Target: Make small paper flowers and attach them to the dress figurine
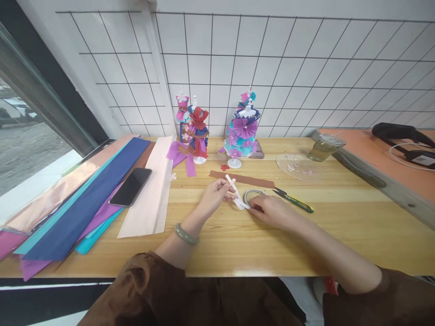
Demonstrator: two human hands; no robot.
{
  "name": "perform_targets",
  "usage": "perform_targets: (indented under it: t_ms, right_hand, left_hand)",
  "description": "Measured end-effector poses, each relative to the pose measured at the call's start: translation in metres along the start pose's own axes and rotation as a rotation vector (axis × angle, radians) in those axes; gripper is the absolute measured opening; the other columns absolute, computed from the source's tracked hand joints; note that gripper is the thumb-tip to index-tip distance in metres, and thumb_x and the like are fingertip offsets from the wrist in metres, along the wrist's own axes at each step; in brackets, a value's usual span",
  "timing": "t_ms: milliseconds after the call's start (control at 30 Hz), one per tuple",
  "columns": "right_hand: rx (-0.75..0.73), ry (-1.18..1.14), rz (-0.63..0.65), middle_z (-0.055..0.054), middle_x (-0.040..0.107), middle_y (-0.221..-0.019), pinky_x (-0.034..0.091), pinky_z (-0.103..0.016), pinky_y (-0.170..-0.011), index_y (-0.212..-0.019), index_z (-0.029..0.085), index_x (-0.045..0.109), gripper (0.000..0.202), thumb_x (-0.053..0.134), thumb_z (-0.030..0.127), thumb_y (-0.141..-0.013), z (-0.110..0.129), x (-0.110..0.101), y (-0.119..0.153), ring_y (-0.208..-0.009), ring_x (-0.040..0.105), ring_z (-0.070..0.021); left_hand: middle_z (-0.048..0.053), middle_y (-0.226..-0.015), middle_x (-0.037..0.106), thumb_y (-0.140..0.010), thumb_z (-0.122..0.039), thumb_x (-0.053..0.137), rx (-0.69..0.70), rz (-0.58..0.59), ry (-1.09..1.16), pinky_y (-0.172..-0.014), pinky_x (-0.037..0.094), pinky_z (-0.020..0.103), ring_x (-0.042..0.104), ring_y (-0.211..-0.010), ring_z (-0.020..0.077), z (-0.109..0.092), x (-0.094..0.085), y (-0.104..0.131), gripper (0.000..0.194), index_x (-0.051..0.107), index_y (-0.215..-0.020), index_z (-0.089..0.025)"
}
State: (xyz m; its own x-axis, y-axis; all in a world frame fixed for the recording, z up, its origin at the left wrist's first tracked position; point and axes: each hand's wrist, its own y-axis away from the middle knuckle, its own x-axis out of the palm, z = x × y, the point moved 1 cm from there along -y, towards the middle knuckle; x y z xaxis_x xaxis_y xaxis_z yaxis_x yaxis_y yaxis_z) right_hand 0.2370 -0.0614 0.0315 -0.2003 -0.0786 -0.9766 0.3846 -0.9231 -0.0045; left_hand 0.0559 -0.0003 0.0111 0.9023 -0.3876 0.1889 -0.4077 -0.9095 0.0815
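Note:
Near the middle of the table, my left hand (222,192) is closed in a pinch on a slim white strip-like piece (237,195) with a pale pink bit near its top. The piece slants down toward my right hand (270,209). The fingers of that hand are bent together at the strip's lower end, right beside a grey-white tape roll (249,194); exactly what they grip is partly hidden. Behind both hands lies a brown paper strip (242,179). Yellow-green and black thread snips (294,200) rest to the right of the roll.
Small dress forms in colourful paper (245,129) and red-purple paper (199,131) stand by the tiled wall. Leftward lie a phone (131,186), a cream paper sheet (152,194) and stacked coloured paper (88,199). A clear plate (294,167) and a drink cup (322,148) are at right.

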Motion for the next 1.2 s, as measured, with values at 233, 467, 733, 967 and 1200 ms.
perform_targets:
  t_ms: [233, 467, 733, 967, 1200]
  right_hand:
    - [0.098, -0.176, 0.063, -0.002, 0.061, -0.068, 0.036, -0.026, -0.052, -0.070, 0.021, 0.059, 0.024, 0.050, 0.042, -0.074, -0.015, -0.018, 0.005, -0.059, 0.053, -0.0151]
    - [0.095, -0.603, -0.318, -0.003, 0.060, -0.087, 0.046, -0.032, -0.065, -0.110, 0.024, 0.049, 0.044, 0.058, 0.041, -0.070, 0.004, -0.013, -0.028, -0.070, 0.056, -0.0156]
    - [0.060, -0.951, -0.207, -0.002, 0.058, -0.081, 0.046, -0.028, -0.062, -0.118, 0.020, 0.045, 0.050, 0.058, 0.035, -0.072, 0.010, 0.001, -0.036, -0.069, 0.055, -0.0133]
    - [0.010, -0.755, -0.224, -0.004, 0.060, -0.086, 0.047, -0.032, -0.069, -0.114, 0.020, 0.050, 0.049, 0.061, 0.037, -0.069, 0.001, 0.003, -0.029, -0.075, 0.056, -0.0164]
    - [-0.064, -0.720, -0.175, -0.004, 0.063, -0.085, 0.045, -0.031, -0.068, -0.086, 0.021, 0.064, 0.025, 0.056, 0.041, -0.073, 0.002, -0.002, -0.023, -0.079, 0.057, -0.0193]
  left_hand:
    - [0.007, -0.079, 0.062, -0.075, -0.036, 0.053, 0.029, -0.030, 0.026, -0.062, 0.044, 0.024, 0.061, -0.070, 0.0134, 0.000, -0.001, -0.003, 0.023, 0.052, -0.079, -0.013]
    - [0.006, -0.073, 0.062, -0.074, -0.038, 0.054, 0.059, 0.110, -0.077, -0.056, 0.039, 0.022, 0.055, -0.061, 0.0094, 0.005, 0.002, 0.001, 0.027, 0.058, -0.074, -0.012]
    - [0.003, -0.065, 0.058, -0.069, -0.035, 0.060, -0.100, 0.242, 0.107, -0.053, 0.035, 0.021, 0.050, -0.054, 0.0070, 0.005, 0.002, 0.004, 0.024, 0.058, -0.070, -0.012]
    - [0.005, -0.062, 0.058, -0.069, -0.035, 0.061, -0.184, 0.335, 0.052, -0.049, 0.033, 0.021, 0.049, -0.051, 0.0069, 0.005, 0.002, 0.008, 0.026, 0.060, -0.068, -0.010]
    - [0.004, -0.060, 0.057, -0.071, -0.034, 0.058, -0.217, 0.348, 0.018, -0.046, 0.032, 0.019, 0.049, -0.050, 0.0067, -0.001, 0.004, 0.012, 0.024, 0.060, -0.065, -0.011]
